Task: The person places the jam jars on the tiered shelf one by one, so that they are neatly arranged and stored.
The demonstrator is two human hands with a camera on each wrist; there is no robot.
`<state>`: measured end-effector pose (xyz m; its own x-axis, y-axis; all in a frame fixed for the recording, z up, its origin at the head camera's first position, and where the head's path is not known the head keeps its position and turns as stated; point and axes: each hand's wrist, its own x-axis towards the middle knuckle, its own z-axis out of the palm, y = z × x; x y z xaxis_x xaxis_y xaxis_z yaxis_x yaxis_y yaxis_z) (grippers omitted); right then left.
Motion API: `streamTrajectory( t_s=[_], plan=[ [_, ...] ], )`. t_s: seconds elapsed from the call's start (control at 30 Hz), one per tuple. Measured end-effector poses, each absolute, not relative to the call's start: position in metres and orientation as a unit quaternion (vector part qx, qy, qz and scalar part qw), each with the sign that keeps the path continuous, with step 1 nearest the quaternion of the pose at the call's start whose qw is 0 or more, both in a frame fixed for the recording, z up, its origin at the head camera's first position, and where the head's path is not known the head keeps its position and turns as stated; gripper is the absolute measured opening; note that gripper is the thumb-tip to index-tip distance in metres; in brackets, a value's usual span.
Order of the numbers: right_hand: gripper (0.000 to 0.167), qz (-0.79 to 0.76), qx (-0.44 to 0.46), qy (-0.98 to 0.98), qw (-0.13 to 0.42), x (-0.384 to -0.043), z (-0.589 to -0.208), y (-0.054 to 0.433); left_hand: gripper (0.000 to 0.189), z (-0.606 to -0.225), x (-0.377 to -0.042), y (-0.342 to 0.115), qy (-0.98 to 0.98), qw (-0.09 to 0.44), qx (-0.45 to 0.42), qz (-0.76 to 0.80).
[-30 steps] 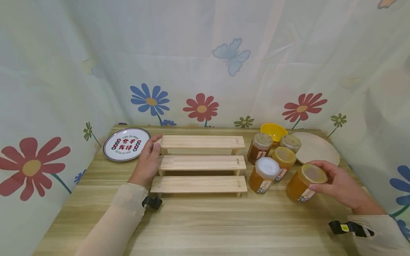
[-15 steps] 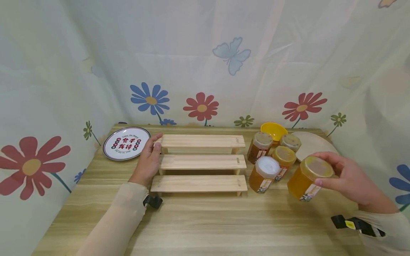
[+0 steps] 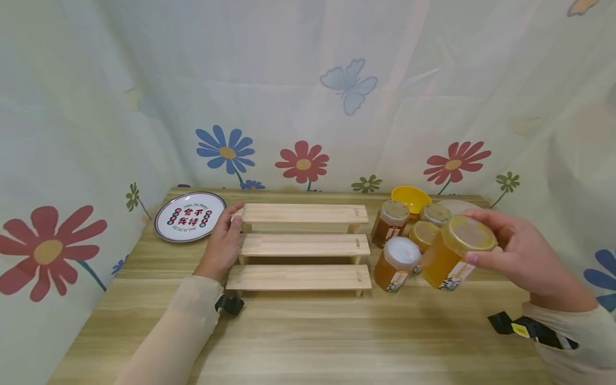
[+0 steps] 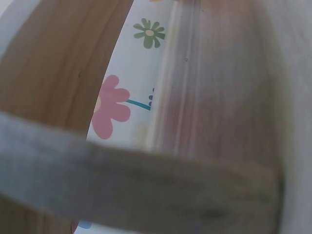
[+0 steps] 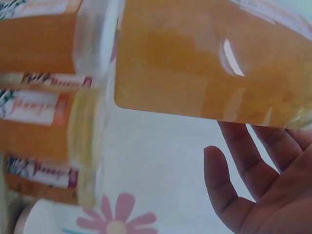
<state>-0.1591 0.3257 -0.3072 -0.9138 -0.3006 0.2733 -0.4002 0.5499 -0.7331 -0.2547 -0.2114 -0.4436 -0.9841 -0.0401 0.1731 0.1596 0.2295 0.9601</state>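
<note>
A three-tier wooden display stand [image 3: 303, 245] stands mid-table in the head view. At its left end my left hand [image 3: 222, 243] grips the upper tier, thumb at the near side; pale wood fills the left wrist view, where that hand is hidden. My right hand [image 3: 522, 256] holds a honey jar [image 3: 445, 262] by its yellowish lid, raised and leaning. The amber jar body [image 5: 204, 63] looms large in the right wrist view above the fingers [image 5: 248, 161]. Beside it are a white-lidded jar [image 3: 397, 262], a yellow-lidded jar [image 3: 423, 233] and two darker-filled jars [image 3: 391, 219].
A yellow bowl [image 3: 411, 197] sits behind the jars. Partly hidden by the right hand and held jar is a round pale board [image 3: 457, 205]. At the back left lies a white plate [image 3: 190, 231] with red and black lettering. Flowered curtain [image 3: 269, 96] encloses the table.
My right hand has lifted the honey jar off the table, tilted it and brought it slightly left, over the yellow-lidded jar in view. The left hand and stand stay put.
</note>
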Motion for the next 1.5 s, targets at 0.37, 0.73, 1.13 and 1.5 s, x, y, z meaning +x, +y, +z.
streamTrajectory(
  t_s=[0.37,0.73,1.13,1.5],
  plan=[
    [0.052,0.473,0.175,-0.86,0.081,-0.177,-0.291,0.276,0.048,-0.445,-0.255,-0.211,-0.779,0.089,-0.04,-0.62],
    [0.059,0.456,0.173,-0.87,0.068,-0.211,-0.295,0.238,0.046,-0.436,-0.252,-0.207,-0.776,0.073,-0.024,-0.627],
    [0.062,0.448,0.185,-0.873,0.053,-0.245,-0.298,0.209,0.046,-0.444,-0.257,-0.21,-0.776,0.082,-0.029,-0.625],
    [0.063,0.465,0.178,-0.867,0.029,-0.265,-0.309,0.193,0.046,-0.445,-0.257,-0.211,-0.778,0.081,-0.03,-0.622]
  ],
)
